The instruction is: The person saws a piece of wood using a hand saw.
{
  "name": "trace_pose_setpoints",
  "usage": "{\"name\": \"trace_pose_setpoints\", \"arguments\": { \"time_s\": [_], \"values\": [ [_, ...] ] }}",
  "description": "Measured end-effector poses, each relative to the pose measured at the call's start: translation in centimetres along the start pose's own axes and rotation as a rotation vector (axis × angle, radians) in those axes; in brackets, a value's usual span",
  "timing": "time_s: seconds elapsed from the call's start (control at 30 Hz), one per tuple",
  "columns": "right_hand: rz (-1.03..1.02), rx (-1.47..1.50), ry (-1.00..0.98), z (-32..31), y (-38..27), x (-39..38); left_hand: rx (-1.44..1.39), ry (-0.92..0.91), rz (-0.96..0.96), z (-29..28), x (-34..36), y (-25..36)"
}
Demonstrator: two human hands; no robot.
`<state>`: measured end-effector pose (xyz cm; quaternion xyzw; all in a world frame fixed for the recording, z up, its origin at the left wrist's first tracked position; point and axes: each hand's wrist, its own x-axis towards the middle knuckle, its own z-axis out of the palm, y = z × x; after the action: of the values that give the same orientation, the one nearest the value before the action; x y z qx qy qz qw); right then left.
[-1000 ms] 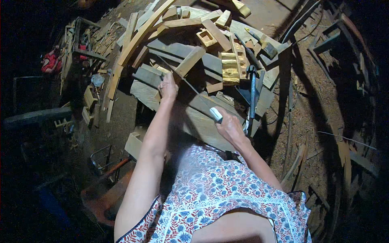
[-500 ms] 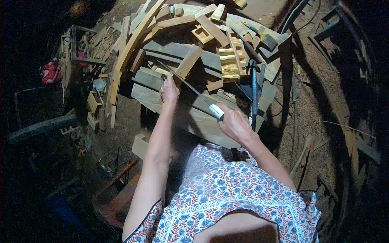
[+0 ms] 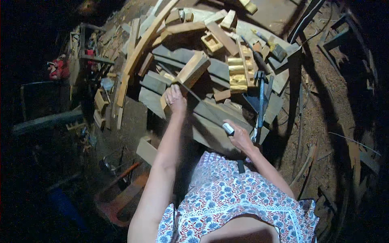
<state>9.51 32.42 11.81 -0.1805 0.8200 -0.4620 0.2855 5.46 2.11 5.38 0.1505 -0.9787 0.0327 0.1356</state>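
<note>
My left hand [image 3: 176,99] presses down with bent fingers on a light wooden block [image 3: 195,68], which lies slantwise on the worn plank bench [image 3: 204,131]. Part of the block is hidden under that hand. My right hand [image 3: 240,137] is closed round the white and dark handle of a long, thin, dark tool [image 3: 206,103], which looks like a file. Its blade runs up and left across the block, close by my left fingertips. The fine detail of its edge is too small to make out.
Right of the block lie a blue-handled hammer [image 3: 260,104], a carved yellowish wood piece [image 3: 238,75] and a brush [image 3: 278,52]. Offcuts and a small hollowed block [image 3: 212,41] cover the far side. A long curved strip [image 3: 135,56] borders the left. An orange bow saw [image 3: 111,208] lies below left.
My left hand has shifted a little nearer and right along the block. My right hand and the tool have drawn back toward me. The whole view has shifted slightly.
</note>
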Motion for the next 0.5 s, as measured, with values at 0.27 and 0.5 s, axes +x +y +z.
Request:
{"name": "trace_pose_setpoints", "arguments": {
  "time_s": [0.27,0.5],
  "values": [
    [0.112,-0.012,-0.035,-0.4,1.8,-1.8,0.106,-0.287,-0.158,1.7,-3.2,2.9],
    [0.068,-0.049,-0.021,0.8,3.5,-2.5,0.05,-0.325,-0.152,1.3,-3.3,2.9]
  ]
}}
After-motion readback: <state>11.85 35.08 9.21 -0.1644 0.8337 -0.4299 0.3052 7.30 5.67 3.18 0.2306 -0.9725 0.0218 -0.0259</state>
